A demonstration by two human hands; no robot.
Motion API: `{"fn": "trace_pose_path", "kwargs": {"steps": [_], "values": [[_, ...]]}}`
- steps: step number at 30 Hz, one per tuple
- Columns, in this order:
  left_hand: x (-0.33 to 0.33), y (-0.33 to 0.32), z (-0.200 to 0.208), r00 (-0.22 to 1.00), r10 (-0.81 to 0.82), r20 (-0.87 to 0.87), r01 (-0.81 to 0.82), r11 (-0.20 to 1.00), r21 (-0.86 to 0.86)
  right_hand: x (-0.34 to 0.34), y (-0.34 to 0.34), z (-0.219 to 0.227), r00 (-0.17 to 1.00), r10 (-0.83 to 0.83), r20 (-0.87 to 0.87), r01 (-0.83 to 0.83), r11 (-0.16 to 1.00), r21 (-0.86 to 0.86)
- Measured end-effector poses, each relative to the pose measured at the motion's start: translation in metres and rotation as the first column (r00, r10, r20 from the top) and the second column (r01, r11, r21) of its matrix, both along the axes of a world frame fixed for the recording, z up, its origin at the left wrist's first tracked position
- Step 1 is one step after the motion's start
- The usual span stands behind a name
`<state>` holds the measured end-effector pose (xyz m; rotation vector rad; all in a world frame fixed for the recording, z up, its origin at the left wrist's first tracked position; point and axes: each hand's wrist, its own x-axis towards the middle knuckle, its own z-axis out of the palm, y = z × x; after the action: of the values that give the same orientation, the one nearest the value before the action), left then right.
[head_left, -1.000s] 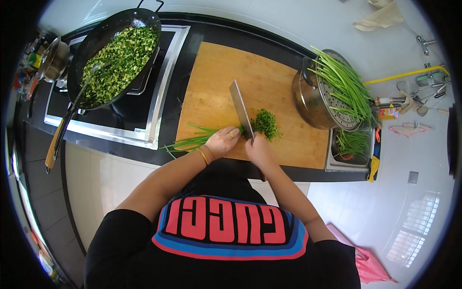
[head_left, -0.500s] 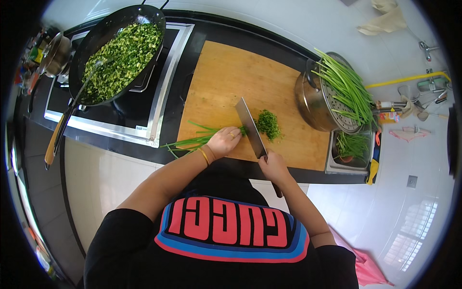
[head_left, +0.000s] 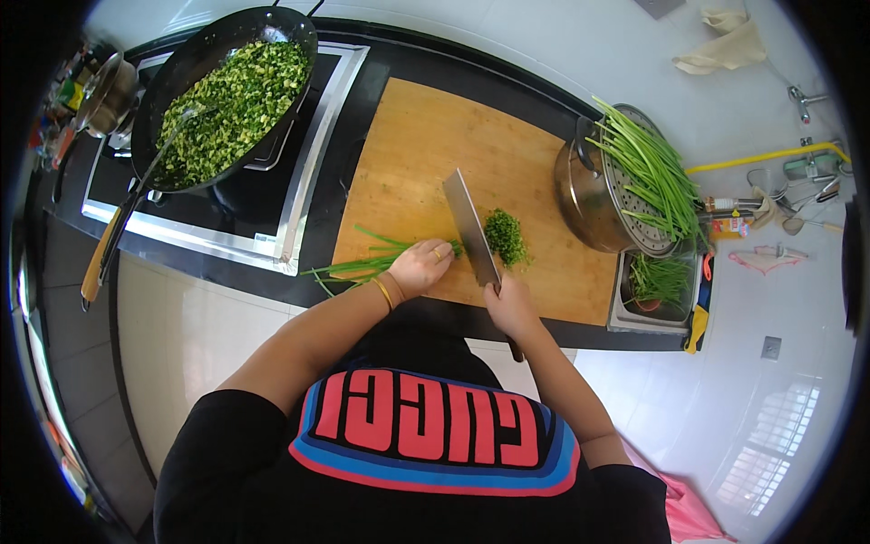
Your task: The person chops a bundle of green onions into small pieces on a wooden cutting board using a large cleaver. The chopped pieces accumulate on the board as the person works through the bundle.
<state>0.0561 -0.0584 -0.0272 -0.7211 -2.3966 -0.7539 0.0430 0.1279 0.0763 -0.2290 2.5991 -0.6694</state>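
Note:
My left hand (head_left: 422, 268) is closed over a bunch of long green chives (head_left: 358, 266), pressing it to the wooden cutting board (head_left: 435, 136). The stalks trail out to the left past the board's near edge. In my right hand (head_left: 512, 306) is a cleaver (head_left: 472, 227), gripped by its dark handle. Its broad blade stands just right of the cut ends, beside my left fingertips. Right of the blade lies a small heap of finely chopped chives (head_left: 506, 238).
A wok (head_left: 149, 113) of chopped greens with a spatula in it sits on the stove at left. On the right stands a steel steamer pot (head_left: 575, 186) topped with whole chives (head_left: 648, 172). Below it a sink (head_left: 625, 313) holds more greens. A yellow hose (head_left: 770, 158) runs along the wall.
The cleaver has shifted slightly up, and my right hand with it. My left hand keeps its place on the chives. The whole view has moved a little.

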Motion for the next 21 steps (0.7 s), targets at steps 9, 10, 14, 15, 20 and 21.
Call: {"fn": "trace_pose_path", "kwargs": {"steps": [9, 10, 14, 15, 20, 21], "values": [[0.001, -0.001, -0.001, 1.0, -0.006, -0.022, 0.006, 1.0, -0.004, 0.016, 0.0, 0.005, 0.998, 0.038, 0.047, -0.039, 0.999, 0.029], [0.001, 0.0, -0.001, 1.0, -0.006, -0.019, 0.006, 1.0, -0.006, 0.015, -0.005, 0.003, 0.998, 0.031, 0.05, -0.034, 0.998, 0.053], [0.001, 0.001, -0.003, 1.0, -0.014, -0.007, 0.014, 1.0, -0.014, 0.007, -0.03, -0.014, 1.0, -0.007, -0.01, 0.008, 0.995, 0.096], [0.001, 0.0, -0.003, 1.0, -0.02, -0.006, 0.02, 1.0, -0.017, 0.006, -0.034, -0.018, 0.999, -0.022, -0.045, 0.026, 0.995, 0.092], [0.0, 0.002, 0.006, 0.999, -0.013, 0.032, 0.013, 1.0, -0.012, -0.002, -0.013, -0.044, 0.999, -0.05, 0.002, 0.05, 0.995, -0.083], [-0.002, 0.002, 0.009, 0.999, -0.014, 0.034, 0.014, 1.0, -0.013, -0.006, -0.002, -0.051, 0.997, -0.061, 0.052, 0.068, 0.987, -0.145]]}}
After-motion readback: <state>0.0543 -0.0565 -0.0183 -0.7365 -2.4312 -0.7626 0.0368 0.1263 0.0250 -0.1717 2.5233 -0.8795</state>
